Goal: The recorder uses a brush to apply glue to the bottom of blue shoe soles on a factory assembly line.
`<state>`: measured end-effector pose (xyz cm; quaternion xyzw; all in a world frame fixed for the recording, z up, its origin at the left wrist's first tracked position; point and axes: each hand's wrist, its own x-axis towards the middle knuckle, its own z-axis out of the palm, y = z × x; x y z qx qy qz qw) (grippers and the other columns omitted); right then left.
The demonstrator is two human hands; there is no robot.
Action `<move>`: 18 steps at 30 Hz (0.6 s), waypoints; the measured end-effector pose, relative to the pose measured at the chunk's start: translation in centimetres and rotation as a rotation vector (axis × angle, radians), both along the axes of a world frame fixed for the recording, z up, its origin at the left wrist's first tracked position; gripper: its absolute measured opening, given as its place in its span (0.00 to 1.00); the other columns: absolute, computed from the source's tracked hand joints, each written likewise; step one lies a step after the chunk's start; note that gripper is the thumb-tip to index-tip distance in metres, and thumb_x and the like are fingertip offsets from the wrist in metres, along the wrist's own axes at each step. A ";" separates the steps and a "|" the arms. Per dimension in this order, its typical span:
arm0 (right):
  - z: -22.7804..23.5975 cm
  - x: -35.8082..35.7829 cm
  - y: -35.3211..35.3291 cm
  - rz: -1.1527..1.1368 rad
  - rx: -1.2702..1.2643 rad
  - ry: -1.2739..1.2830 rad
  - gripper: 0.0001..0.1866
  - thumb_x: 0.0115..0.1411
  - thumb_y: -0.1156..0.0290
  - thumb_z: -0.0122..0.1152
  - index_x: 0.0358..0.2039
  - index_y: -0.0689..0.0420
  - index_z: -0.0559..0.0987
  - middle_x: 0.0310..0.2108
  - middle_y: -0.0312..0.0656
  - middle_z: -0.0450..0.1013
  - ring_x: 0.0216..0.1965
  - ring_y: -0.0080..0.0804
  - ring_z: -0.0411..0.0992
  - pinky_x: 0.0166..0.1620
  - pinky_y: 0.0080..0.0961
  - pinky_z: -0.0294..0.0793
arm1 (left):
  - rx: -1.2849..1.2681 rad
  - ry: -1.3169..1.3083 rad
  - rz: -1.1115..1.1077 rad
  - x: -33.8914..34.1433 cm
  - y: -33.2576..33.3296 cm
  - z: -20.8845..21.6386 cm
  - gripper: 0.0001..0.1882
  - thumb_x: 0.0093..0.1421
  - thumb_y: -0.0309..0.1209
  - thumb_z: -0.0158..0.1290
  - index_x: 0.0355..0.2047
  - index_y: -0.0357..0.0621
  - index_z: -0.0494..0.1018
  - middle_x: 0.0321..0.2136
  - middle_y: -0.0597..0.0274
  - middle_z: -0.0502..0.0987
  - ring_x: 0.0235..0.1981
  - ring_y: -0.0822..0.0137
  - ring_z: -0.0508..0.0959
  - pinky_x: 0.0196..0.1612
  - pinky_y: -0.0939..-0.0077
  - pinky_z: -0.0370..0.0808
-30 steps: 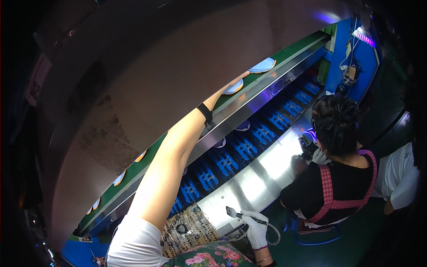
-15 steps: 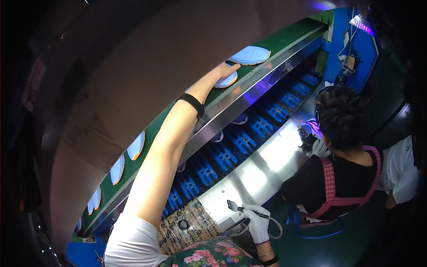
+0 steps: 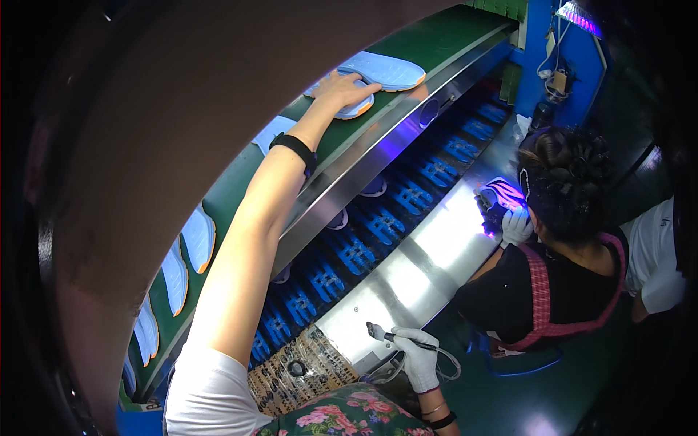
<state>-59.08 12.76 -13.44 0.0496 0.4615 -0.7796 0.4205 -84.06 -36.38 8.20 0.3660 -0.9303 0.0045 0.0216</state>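
On the green conveyor belt, my bare left hand [image 3: 342,90] rests over a light-blue shoe sole [image 3: 358,109] with an orange edge. Its fingers are spread across the sole, the thumb pointing right. Touching that sole on the far side is another blue sole [image 3: 392,71]. A third pale-blue sole [image 3: 270,132] lies just behind my wrist, partly hidden. Low in the view, my white-gloved right hand [image 3: 419,361] is closed around a dark-handled brush [image 3: 385,334], its bristles pointing left above the metal ledge. A thin clear tube [image 3: 452,363] loops beside that hand.
More blue soles [image 3: 174,276] line the belt [image 3: 429,36] at left. Below its metal rail [image 3: 349,163] runs a lower track with blue holders [image 3: 385,225] and several shoes. A co-worker [image 3: 552,269] sits at right, gloved hand at a shoe [image 3: 502,195]. A dark panel hangs overhead.
The view has shifted, so the belt shows more of its soles. My left hand has spread further over the near sole. My right hand keeps the brush in nearly the same place.
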 end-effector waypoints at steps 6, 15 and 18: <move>0.9 -1.1 -0.2 -0.002 0.093 0.013 0.10 0.52 0.89 0.64 0.35 0.67 0.85 0.37 0.51 0.83 0.39 0.35 0.82 0.46 0.27 0.81 | 0.023 -0.030 0.063 -1.2 1.9 0.1 0.46 0.53 0.74 0.47 0.66 0.66 0.69 0.75 0.46 0.46 0.72 0.28 0.49 0.68 0.31 0.57; 1.3 -1.8 0.1 0.018 0.088 0.051 0.09 0.54 0.87 0.64 0.36 0.65 0.86 0.37 0.49 0.83 0.38 0.32 0.81 0.45 0.25 0.81 | 0.067 0.002 0.131 -1.3 3.2 0.9 0.48 0.55 0.76 0.41 0.65 0.58 0.72 0.72 0.40 0.52 0.73 0.27 0.41 0.65 0.21 0.48; 1.7 -1.6 0.0 0.053 0.093 0.050 0.09 0.55 0.86 0.64 0.36 0.65 0.86 0.37 0.49 0.83 0.37 0.31 0.81 0.43 0.24 0.81 | -0.173 0.024 -0.017 -1.7 3.9 2.3 0.52 0.55 0.79 0.39 0.63 0.50 0.74 0.70 0.40 0.59 0.74 0.36 0.45 0.67 0.26 0.46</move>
